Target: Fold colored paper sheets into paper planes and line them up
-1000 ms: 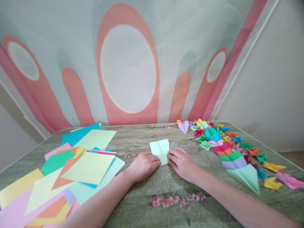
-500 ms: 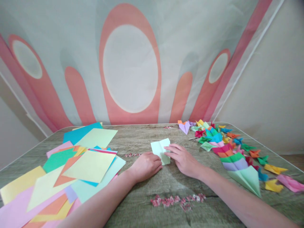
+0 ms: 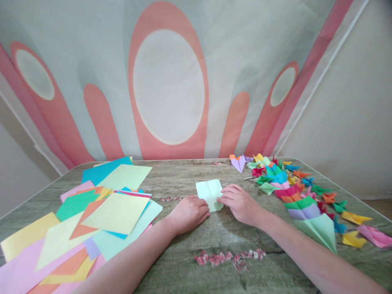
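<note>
A small pale mint-green sheet of origami paper (image 3: pixel 210 190) lies in front of me at mid-table, with a crease running down its middle. Curled fingers of my left hand (image 3: pixel 190 214) press on its lower left edge and hold it. On the opposite side, my right hand (image 3: pixel 240 203) pinches the paper's right edge between thumb and fingers. The thumb of my left hand is hidden.
Loose coloured sheets (image 3: pixel 112 214) spread over the table's left side. Folded paper planes (image 3: pixel 317 228) line up on the right, beside several small folded paper figures (image 3: pixel 329 198). A printed curtain (image 3: pixel 168 151) hangs behind the wooden-patterned table (image 3: pixel 171 261).
My right hand has shifted slightly right, its fingers drawing from the paper's surface to its right edge. More of the sheet's right half shows. My left hand stays nearly still.
</note>
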